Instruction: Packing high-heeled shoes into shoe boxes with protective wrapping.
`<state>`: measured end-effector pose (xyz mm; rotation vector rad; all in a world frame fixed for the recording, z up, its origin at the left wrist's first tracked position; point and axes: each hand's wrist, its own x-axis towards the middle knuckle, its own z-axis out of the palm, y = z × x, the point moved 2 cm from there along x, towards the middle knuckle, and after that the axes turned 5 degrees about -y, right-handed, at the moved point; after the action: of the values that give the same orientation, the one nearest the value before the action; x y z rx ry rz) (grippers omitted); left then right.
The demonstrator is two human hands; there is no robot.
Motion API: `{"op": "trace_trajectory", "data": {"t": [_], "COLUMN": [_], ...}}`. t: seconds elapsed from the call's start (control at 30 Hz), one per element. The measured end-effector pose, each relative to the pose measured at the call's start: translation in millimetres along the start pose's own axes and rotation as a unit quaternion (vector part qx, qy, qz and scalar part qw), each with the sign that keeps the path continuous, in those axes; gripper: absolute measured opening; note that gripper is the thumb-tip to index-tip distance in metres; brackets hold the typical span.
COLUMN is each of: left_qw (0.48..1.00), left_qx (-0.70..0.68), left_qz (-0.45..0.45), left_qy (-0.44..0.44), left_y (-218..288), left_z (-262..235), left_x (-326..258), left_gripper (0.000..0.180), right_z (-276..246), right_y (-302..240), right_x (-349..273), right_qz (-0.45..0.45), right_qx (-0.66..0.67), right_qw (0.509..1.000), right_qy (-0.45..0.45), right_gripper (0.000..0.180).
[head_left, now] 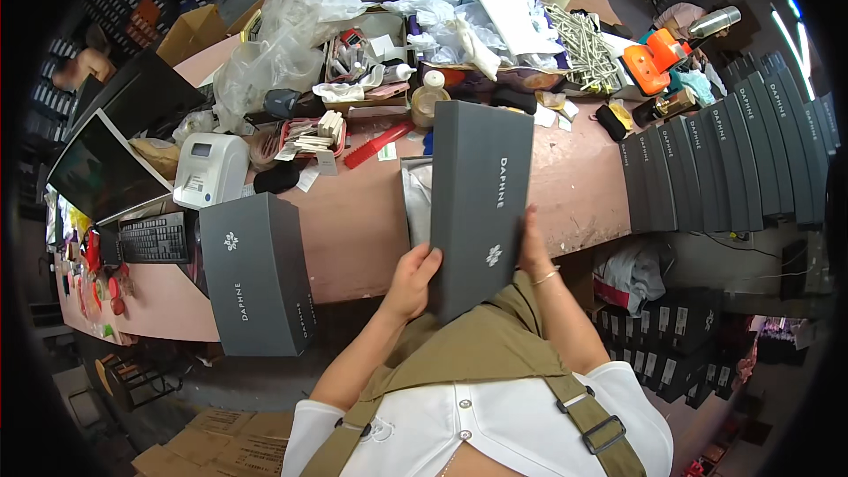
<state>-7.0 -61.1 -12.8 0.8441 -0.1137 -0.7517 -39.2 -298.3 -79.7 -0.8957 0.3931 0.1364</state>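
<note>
Between both hands I hold a dark grey shoebox lid [481, 185], tilted up in front of me, with pale lettering and a flower mark on its face. My left hand [413, 283] grips its lower left edge, the thumb lying along the side. Pressed against the right edge is my right hand [533, 243], its fingers partly hidden behind the lid. Beyond the lid an uncovered box [417, 199] with white paper inside shows at the left; the lid hides most of it. A closed dark grey shoebox [256, 274] stands to the left at the table's near edge.
A row of grey shoeboxes [733, 155] stands on the right. Along the back are plastic bags [274, 62], a jar [430, 97], a red comb [378, 145], paper sticks [587, 49] and an orange tape dispenser [649, 66]. A label printer [212, 170], monitor [106, 163] and keyboard [155, 238] occupy the left.
</note>
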Motion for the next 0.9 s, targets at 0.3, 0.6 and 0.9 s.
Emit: {"op": "trace_trajectory", "data": {"t": [0.3, 0.6, 0.9], "left_qw": [0.877, 0.971, 0.993], "left_qx": [0.448, 0.151, -0.069], "left_qz": [0.041, -0.107, 0.068], "left_qy": [0.167, 0.149, -0.065], "left_y": [-65.4, -96.0, -10.4], "left_z": [-94.7, -132.7, 63.0], "left_x": [17.1, 23.5, 74.2], "left_gripper": [0.06, 0.055, 0.06], "right_z": [-9.6, -13.2, 61.7], "right_y": [39.1, 59.5, -170.5], "right_x": [26.2, 24.0, -136.6], "right_qz": [-0.007, -0.009, -0.359], "right_qx": [-0.511, -0.323, -0.549], "right_qw": [0.845, 0.939, 0.753], "right_qy": [0.158, 0.116, -0.056], "right_gripper": [0.062, 0.065, 0.082]}}
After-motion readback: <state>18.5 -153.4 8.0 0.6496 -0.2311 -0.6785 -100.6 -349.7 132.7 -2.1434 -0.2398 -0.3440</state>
